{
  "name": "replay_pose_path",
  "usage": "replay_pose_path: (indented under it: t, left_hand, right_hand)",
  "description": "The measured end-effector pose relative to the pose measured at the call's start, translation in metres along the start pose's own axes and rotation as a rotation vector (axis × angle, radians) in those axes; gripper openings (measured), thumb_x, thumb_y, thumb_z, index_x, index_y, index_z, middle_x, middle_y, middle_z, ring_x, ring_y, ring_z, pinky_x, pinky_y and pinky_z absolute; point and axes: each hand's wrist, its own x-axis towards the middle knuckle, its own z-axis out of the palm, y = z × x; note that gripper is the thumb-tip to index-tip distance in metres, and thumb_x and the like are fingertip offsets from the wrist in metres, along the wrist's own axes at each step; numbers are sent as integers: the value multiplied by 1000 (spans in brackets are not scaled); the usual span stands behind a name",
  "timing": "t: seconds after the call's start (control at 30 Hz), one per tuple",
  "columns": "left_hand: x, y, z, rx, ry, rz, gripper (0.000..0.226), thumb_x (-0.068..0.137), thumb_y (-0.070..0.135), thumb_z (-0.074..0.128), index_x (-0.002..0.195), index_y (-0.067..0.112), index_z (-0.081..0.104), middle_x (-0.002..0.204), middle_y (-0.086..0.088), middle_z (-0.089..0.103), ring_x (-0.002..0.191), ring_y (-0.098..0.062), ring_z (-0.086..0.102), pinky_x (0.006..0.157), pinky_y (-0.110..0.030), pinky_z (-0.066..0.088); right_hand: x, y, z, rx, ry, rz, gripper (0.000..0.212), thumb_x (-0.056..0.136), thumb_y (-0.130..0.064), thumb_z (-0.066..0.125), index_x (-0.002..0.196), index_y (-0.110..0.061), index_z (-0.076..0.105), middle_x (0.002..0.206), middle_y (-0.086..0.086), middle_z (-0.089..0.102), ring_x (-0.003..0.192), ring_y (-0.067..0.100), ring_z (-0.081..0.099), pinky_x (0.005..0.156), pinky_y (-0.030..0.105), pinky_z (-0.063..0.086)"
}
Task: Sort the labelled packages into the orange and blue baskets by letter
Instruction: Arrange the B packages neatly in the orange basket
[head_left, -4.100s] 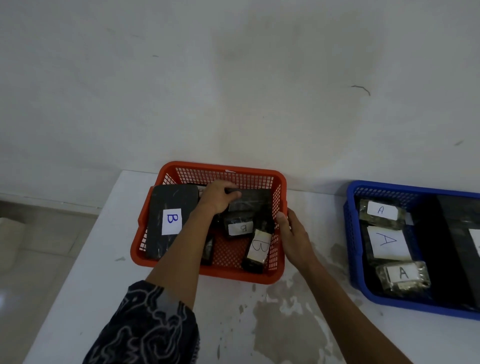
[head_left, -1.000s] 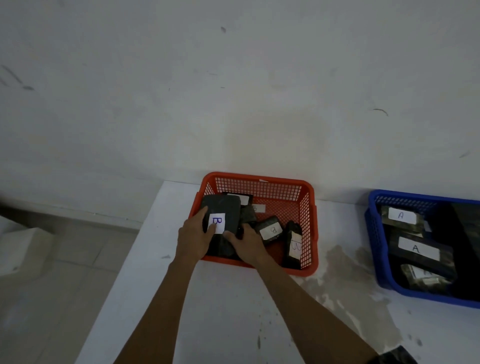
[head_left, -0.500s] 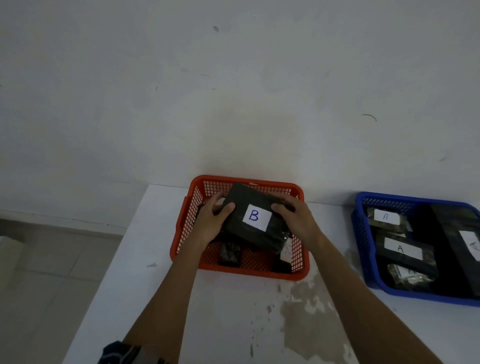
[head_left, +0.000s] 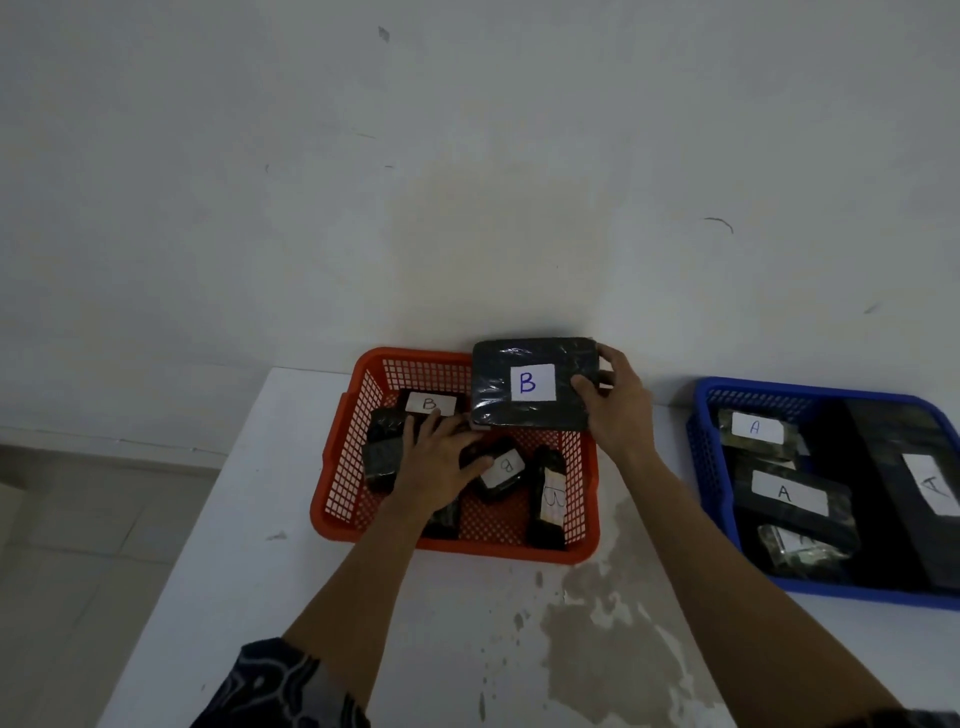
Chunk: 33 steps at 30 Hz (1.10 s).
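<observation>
The orange basket (head_left: 347, 467) stands on the white table and holds several black packages labelled B. My right hand (head_left: 618, 410) grips the right edge of a large black package with a white B label (head_left: 530, 382), held up over the basket's back right part. My left hand (head_left: 439, 457) lies flat inside the basket, fingers spread on the small B packages (head_left: 501, 467). The blue basket (head_left: 698, 441) to the right holds several black packages labelled A (head_left: 784, 491).
The white table (head_left: 249, 519) has a worn, stained patch (head_left: 613, 623) in front of the orange basket. A grey wall rises straight behind both baskets. The table's left edge drops to a tiled floor (head_left: 78, 519).
My left hand let go of the large B package and dropped onto the small packages in the basket. My right hand alone now holds the large package, shifted right and up.
</observation>
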Motion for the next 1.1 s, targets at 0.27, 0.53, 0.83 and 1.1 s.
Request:
replay_pose_path:
  t: [0.27,0.53,0.83,1.1]
  left_hand:
    - [-11,-19,-5,-276,-13,61,21,92,44,60,107,34,71,136,7,54,133,-14,42,120,-53,14]
    - [-25,-44,-20,-195,17,-47,51,90,46,62,137,29,52,136,1,58,129,-20,50,116,-50,29]
    - [-30,-53,-23,-227,22,-79,50,91,44,63,137,27,53,137,-1,56,128,-24,50,115,-49,32]
    - [-19,-31,-18,-123,-84,-39,58,101,53,32,154,28,27,153,0,43,145,-20,32,122,-49,8]
  right_hand:
    - [5,0,20,-255,-50,-54,47,95,-29,66,139,-23,51,120,8,71,89,18,69,53,12,44]
    - [-1,0,30,-645,-36,-54,41,99,-36,57,135,-19,51,110,9,72,91,25,68,88,43,53]
    - [-23,12,43,-789,-53,-281,52,92,-51,60,138,-27,52,133,6,52,123,27,47,105,43,36]
    - [-35,24,48,-960,-190,-327,53,97,-63,37,137,-32,55,140,1,55,137,25,43,121,55,16]
